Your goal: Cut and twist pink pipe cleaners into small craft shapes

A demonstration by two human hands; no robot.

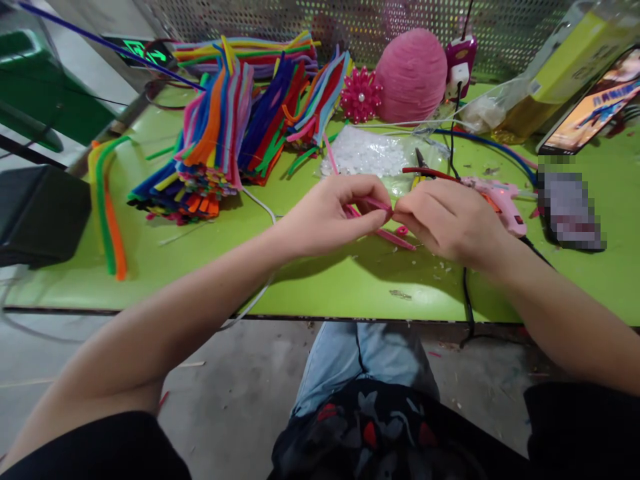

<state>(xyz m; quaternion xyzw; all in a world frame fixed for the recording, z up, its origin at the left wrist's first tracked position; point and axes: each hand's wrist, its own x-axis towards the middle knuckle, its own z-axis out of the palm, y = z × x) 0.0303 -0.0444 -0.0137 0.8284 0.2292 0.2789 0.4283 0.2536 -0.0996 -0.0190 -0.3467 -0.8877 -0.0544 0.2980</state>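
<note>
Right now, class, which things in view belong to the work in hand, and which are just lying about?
Likely in the work:
pink strips, pinched by left hand and right hand
colourful strip bundles
pink glue gun

Probably just lying about:
lit phone
yellow-labelled bottle
black box

Rocking a loose black top with short, roomy sleeves, plain black as far as visible. Kinda busy print on the front: greyish, leafy-looking blobs plus a few bright red patches, honestly too murky to make out properly. Paired with light, washed-out blue jeans, a bit creased, with a dark seam-like line down the middle. Bare forearms, bare hands.
</note>
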